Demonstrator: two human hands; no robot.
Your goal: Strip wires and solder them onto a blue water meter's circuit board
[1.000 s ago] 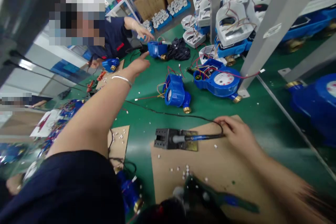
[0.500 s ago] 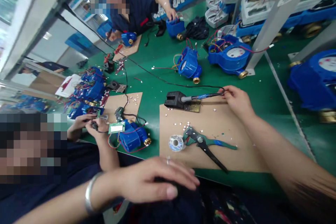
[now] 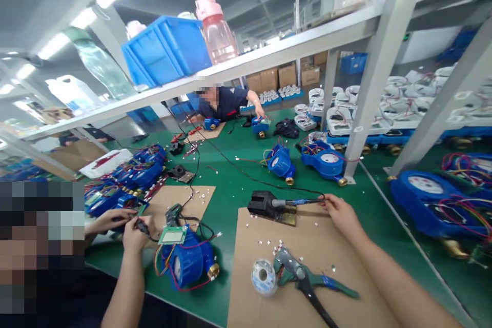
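Note:
My right hand (image 3: 338, 211) pinches the rear end of a soldering iron (image 3: 298, 202), where its black cord comes out. The iron's front end sits in a black stand (image 3: 261, 204) on a brown cardboard sheet (image 3: 246, 277). Closer to me on that sheet, a green-and-black wire stripper (image 3: 305, 277) lies beside a spool of solder wire (image 3: 264, 277). Small white bits are scattered around them. My left hand is out of view.
On the left, a co-worker's hands (image 3: 134, 228) hold a tool near a blue water meter (image 3: 188, 261) with a circuit board. More blue meters (image 3: 280, 161) stand beyond my sheet. A metal post (image 3: 380, 77) rises at right; a shelf with a blue bin (image 3: 165, 51) crosses above.
My left hand has gone out of view. The camera has tilted up, so the shelf and ceiling now show. My right hand stays at the end of the soldering iron.

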